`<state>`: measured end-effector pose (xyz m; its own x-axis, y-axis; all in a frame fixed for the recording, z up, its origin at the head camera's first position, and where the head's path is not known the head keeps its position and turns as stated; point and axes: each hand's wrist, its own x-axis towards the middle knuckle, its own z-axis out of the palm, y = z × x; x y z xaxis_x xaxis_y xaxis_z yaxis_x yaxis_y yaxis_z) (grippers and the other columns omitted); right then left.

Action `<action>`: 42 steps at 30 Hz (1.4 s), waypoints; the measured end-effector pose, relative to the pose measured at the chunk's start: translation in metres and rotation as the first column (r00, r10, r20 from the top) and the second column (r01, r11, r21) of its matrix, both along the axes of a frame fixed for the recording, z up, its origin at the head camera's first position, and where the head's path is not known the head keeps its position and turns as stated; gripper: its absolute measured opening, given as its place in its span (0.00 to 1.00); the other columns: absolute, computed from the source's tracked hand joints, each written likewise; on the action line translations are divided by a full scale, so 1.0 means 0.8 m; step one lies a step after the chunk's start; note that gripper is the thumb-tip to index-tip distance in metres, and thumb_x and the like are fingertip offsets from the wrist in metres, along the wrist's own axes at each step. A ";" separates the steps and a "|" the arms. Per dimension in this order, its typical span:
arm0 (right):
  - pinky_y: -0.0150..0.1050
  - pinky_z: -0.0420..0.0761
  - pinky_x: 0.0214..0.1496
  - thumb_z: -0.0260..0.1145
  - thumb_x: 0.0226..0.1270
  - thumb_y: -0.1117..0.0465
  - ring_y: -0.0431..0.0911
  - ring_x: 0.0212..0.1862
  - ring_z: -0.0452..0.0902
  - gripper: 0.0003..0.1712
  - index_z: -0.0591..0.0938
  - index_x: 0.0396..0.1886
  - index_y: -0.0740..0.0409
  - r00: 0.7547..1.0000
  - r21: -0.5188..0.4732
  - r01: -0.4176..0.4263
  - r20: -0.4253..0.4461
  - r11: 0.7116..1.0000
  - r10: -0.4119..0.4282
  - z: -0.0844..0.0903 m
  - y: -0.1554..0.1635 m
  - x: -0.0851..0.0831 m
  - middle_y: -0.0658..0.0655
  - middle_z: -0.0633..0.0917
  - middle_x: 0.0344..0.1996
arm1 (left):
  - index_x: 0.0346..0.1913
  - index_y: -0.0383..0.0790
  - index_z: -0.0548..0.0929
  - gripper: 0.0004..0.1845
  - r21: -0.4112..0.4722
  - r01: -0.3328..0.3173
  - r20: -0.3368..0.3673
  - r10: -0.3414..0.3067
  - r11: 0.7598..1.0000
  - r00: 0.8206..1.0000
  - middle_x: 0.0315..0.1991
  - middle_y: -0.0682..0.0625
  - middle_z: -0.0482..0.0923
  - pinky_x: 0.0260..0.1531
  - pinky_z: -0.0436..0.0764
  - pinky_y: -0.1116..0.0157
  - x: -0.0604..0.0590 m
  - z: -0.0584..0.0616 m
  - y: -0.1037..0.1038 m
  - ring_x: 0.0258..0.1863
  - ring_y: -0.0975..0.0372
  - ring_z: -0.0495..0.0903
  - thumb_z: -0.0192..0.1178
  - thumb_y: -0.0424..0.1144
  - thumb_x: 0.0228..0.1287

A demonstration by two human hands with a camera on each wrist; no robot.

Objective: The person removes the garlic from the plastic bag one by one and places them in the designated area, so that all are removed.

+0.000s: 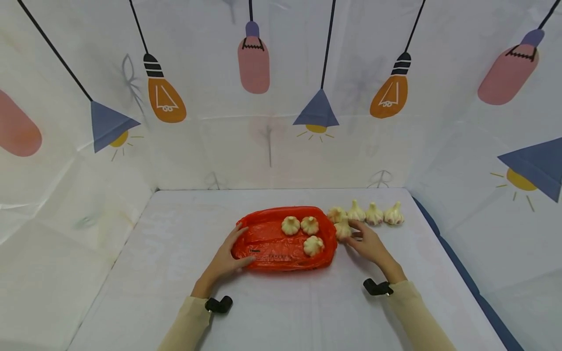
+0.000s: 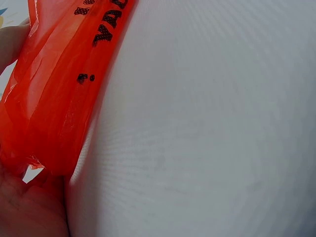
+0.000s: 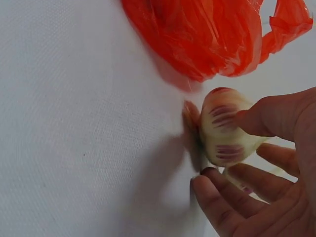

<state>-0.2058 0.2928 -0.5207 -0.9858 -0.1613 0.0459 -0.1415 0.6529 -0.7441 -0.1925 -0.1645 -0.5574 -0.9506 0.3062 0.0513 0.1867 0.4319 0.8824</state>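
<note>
A red plastic bag (image 1: pixel 268 243), printed in black, lies spread out like a shallow tray. Three pale garlic bulbs (image 1: pixel 313 246) sit on it towards its right side. My left hand (image 1: pixel 226 253) holds the bag's left end, fingers at the far side and thumb over the near side. In the left wrist view the red bag (image 2: pixel 59 98) rises beside the palm. Just off the bag's right edge, my right hand (image 1: pixel 369 243) pinches a garlic bulb (image 3: pixel 224 128) with purple streaks, low over the table. The fingertips behind that bulb are partly hidden.
Several more garlic bulbs (image 1: pixel 374 214) stand in a row behind the right hand, at the bag's far right. The white table (image 1: pixel 281 312) meets a lamp-patterned cloth (image 1: pixel 281 156) at the back and sides. A dark blue strip (image 1: pixel 461 273) runs along its right edge.
</note>
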 end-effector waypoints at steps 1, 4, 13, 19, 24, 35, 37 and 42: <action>0.58 0.85 0.56 0.70 0.70 0.59 0.68 0.58 0.82 0.37 0.68 0.73 0.68 1.000 -0.002 0.009 0.004 1.000 -0.009 0.000 0.001 0.000 0.75 0.74 0.69 | 0.80 0.51 0.62 0.50 -0.001 -0.002 0.002 0.002 1.000 1.000 0.85 0.53 0.45 0.74 0.55 0.32 0.000 0.000 0.000 0.83 0.45 0.46 0.75 0.52 0.58; 0.57 0.86 0.56 0.69 0.71 0.61 0.69 0.58 0.82 0.36 0.68 0.73 0.70 1.000 0.000 0.016 0.000 1.000 -0.016 0.000 0.004 0.002 0.76 0.74 0.68 | 0.80 0.51 0.62 0.50 0.004 -0.004 0.011 0.004 1.000 1.000 0.85 0.55 0.45 0.75 0.54 0.33 0.001 0.000 0.001 0.83 0.46 0.45 0.76 0.52 0.57; 0.55 0.88 0.51 0.71 0.71 0.58 0.68 0.55 0.83 0.35 0.71 0.71 0.68 0.999 -0.008 0.042 0.004 0.999 -0.042 0.002 0.008 0.007 0.76 0.77 0.64 | 0.80 0.52 0.62 0.50 0.009 -0.004 0.018 0.004 1.000 1.000 0.85 0.56 0.45 0.76 0.51 0.34 0.003 -0.004 0.002 0.84 0.47 0.44 0.76 0.53 0.57; 0.61 0.84 0.55 0.69 0.72 0.57 0.71 0.57 0.80 0.36 0.69 0.72 0.70 0.997 0.061 0.029 -0.072 0.998 -0.024 0.022 0.010 0.010 0.76 0.77 0.65 | 0.81 0.52 0.61 0.50 0.002 0.007 0.012 -0.007 1.000 1.000 0.85 0.55 0.45 0.76 0.53 0.33 0.001 -0.004 0.002 0.83 0.47 0.45 0.75 0.53 0.58; 0.65 0.82 0.57 0.68 0.73 0.57 0.73 0.63 0.75 0.38 0.66 0.74 0.72 0.993 0.100 0.015 -0.120 0.995 -0.003 0.051 0.009 0.010 0.77 0.73 0.68 | 0.81 0.53 0.61 0.50 0.001 0.008 0.015 -0.008 1.000 1.000 0.85 0.55 0.45 0.75 0.54 0.33 0.000 -0.002 0.002 0.83 0.47 0.46 0.75 0.53 0.57; 0.66 0.78 0.63 0.69 0.72 0.53 0.72 0.68 0.70 0.44 0.61 0.79 0.63 0.998 0.067 -0.025 -0.054 0.997 0.029 0.108 -0.035 -0.001 0.72 0.67 0.74 | 0.81 0.52 0.61 0.51 0.018 -0.011 -0.007 0.011 1.000 1.000 0.85 0.53 0.46 0.76 0.51 0.34 -0.001 0.003 -0.002 0.83 0.47 0.46 0.76 0.52 0.57; 0.66 0.77 0.64 0.69 0.72 0.52 0.71 0.69 0.70 0.44 0.61 0.80 0.62 0.999 0.046 -0.038 -0.035 0.998 0.040 0.115 -0.048 -0.004 0.72 0.66 0.75 | 0.81 0.52 0.61 0.50 0.020 -0.008 -0.004 0.008 1.000 1.000 0.85 0.53 0.45 0.76 0.51 0.34 -0.001 0.002 -0.002 0.83 0.47 0.45 0.76 0.52 0.58; 0.65 0.73 0.69 0.70 0.72 0.51 0.69 0.72 0.66 0.45 0.60 0.81 0.57 0.996 -0.018 -0.094 0.004 0.995 0.094 0.124 -0.077 -0.011 0.68 0.65 0.76 | 0.81 0.52 0.61 0.50 0.015 -0.003 0.002 0.003 1.000 1.000 0.85 0.52 0.45 0.76 0.53 0.34 -0.001 0.002 -0.001 0.83 0.46 0.46 0.75 0.53 0.58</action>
